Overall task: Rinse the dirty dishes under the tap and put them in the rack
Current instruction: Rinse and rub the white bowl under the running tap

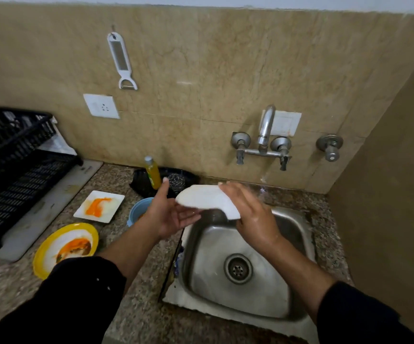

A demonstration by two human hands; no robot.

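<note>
White plate (pixel 206 198) tilts over the sink (pixel 275 289); right hand (pixel 253 217) clamps its fingers on the 3 o'clock edge, left hand (pixel 171 216) lies fingers straight beneath at 9 o'clock.

Rack (pixel 15 170): cut off by the left edge.
Blue bowl (pixel 136 209): partly behind the left hand (pixel 173 214).
Yellow plate (pixel 52 247): near rim under the sleeve (pixel 77 281).
White plate (pixel 206 199): right end covered by the blurred right hand (pixel 253 214).

Dim, warm indoor light, wide-angle bowing at edges, motion blur on the hands (pixel 255 217)
</note>
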